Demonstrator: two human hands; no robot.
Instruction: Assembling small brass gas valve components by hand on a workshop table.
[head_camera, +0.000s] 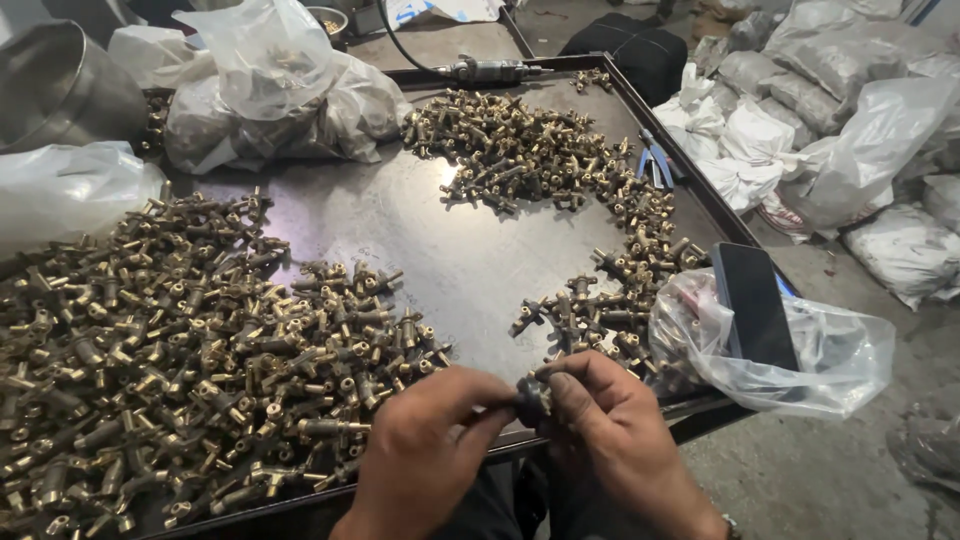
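Both hands meet at the near edge of a dark metal table. My left hand and my right hand pinch one small dark brass fitting between their fingertips. A big heap of brass valve fittings lies just left of my left hand. A second, curved band of brass fittings runs from the far middle of the table down to my right hand.
A clear plastic bag with a dark phone on it sits at the table's right edge. Plastic bags crowd the far left, by a metal tub. A pneumatic tool lies at the far edge. Filled sacks cover the floor at right.
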